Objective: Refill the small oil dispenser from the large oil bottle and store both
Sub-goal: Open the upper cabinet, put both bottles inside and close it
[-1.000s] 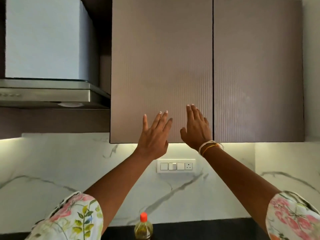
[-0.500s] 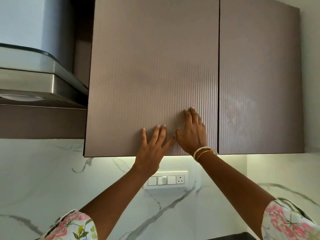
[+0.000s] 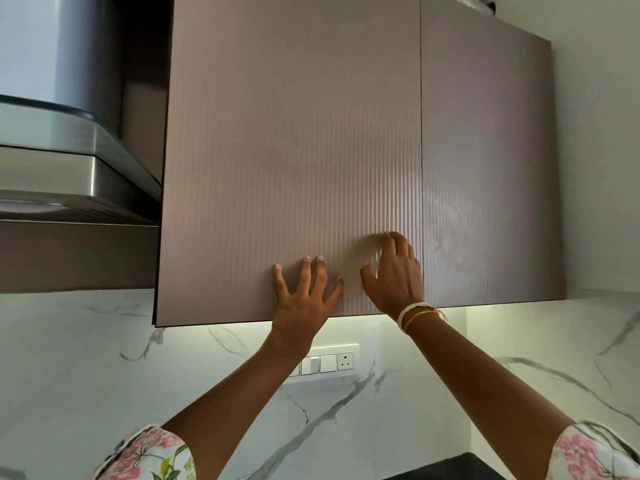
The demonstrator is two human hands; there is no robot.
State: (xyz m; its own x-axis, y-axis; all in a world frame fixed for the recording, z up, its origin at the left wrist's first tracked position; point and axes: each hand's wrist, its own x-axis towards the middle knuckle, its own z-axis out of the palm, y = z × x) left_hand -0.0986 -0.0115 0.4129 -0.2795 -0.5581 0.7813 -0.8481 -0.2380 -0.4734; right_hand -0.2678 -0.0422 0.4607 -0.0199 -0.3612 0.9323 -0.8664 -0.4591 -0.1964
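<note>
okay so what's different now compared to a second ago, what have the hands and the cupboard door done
Both hands went up onto the left cabinet door: the left hand now lies flat near its lower edge, the right hand has curled its fingers beside the door seam. The view tilted upward, so the orange-capped bottle dropped out of sight. Both doors remain closed; nothing is gripped.

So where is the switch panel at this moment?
In the head view the switch panel sits on the marble wall just below the left cupboard door, partly hidden behind the left wrist, low and near the middle.
</note>
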